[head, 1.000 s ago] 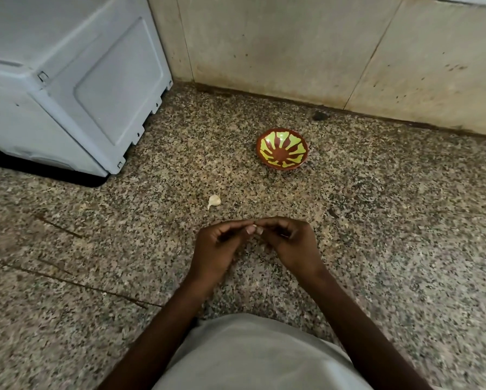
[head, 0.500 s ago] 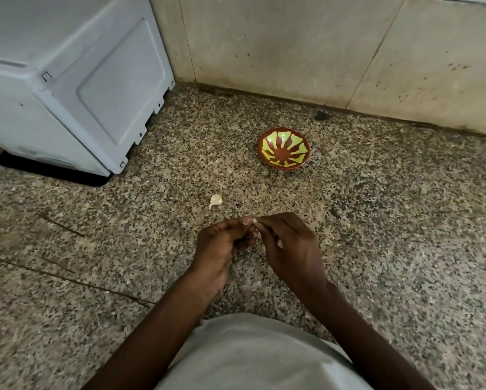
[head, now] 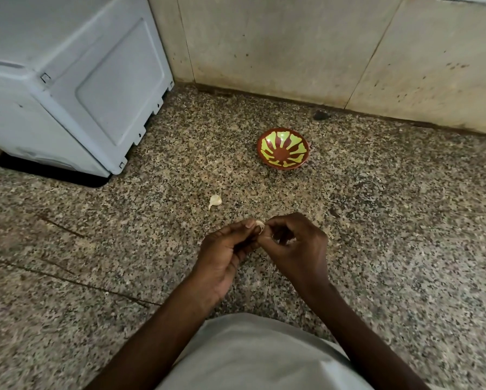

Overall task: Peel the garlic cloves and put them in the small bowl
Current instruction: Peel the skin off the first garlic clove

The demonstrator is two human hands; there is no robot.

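Note:
A pale garlic clove (head: 259, 225) is pinched between the fingertips of both hands, just above the speckled stone floor. My left hand (head: 224, 249) holds it from the left, and my right hand (head: 295, 243) grips it from the right with curled fingers. Most of the clove is hidden by the fingers. A second garlic clove (head: 215, 200) lies on the floor a little beyond my hands. The small bowl (head: 283, 149), red-brown with a yellow-green pattern, sits farther back and holds nothing that I can see.
A light grey appliance (head: 67, 80) stands at the back left on the floor. A beige tiled wall (head: 320, 46) runs along the back, with a small dark spot (head: 320, 115) at its foot. My white garment (head: 250, 356) fills the bottom centre.
My right hand has turned and its fingers have curled round the clove, and a bit more of the pale clove shows between the fingertips. The bowl and the loose clove have not moved.

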